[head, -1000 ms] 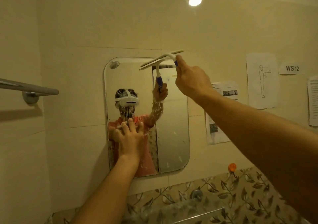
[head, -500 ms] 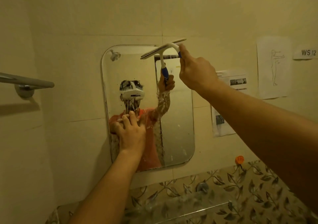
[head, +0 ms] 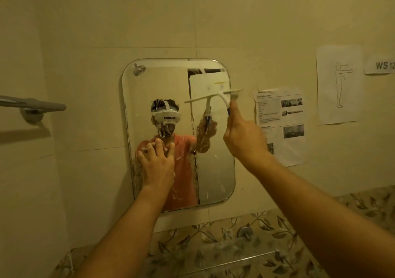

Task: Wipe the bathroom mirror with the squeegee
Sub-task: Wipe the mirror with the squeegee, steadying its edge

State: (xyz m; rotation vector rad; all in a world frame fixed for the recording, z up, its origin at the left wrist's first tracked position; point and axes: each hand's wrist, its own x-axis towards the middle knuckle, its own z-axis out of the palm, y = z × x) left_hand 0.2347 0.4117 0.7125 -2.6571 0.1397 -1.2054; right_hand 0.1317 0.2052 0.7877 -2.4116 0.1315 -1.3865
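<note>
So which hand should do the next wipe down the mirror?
The right hand: it grips the squeegee, blade against the right half of the mirror. The left hand lies flat on the mirror, holding nothing.

Rounded wall mirror [head: 162, 85], streaked, white squeegee [head: 213, 97], blade seemingly pressed against its upper right

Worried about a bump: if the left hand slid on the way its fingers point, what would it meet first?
Probably the left end of the squeegee: the left hand, flat on the mirror, points up and slightly right. It might miss.
</note>
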